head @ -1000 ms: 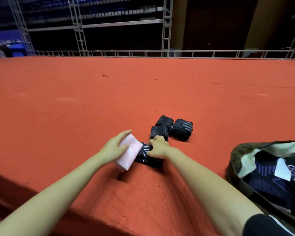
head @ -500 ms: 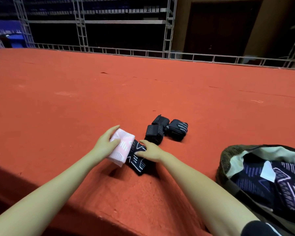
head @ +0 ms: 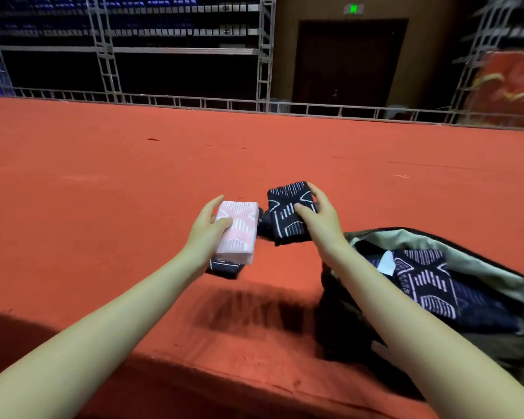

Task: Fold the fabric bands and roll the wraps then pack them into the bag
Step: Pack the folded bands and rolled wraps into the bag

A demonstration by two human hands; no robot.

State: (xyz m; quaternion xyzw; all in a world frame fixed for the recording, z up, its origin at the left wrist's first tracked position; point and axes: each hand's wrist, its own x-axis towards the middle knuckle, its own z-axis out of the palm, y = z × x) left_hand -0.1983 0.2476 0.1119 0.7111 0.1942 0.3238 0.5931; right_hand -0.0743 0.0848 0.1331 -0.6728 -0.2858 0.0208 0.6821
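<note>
Presently your left hand [head: 208, 229] grips a folded pink band [head: 238, 232], with a dark piece [head: 224, 268] showing beneath it; your right hand [head: 319, 216] grips a folded dark patterned band [head: 288, 213]; both are lifted off the red carpet [head: 103, 192], presumably for carrying to the bag [head: 478, 267]; the bag lies open just right of your right forearm, mouth toward you, likely so packing needs no second hand. Count: one pink band, one dark band held, at least one patterned piece [head: 427, 282] already inside; one bag; rolled wraps cannot be counted, hidden behind the hands.
</note>
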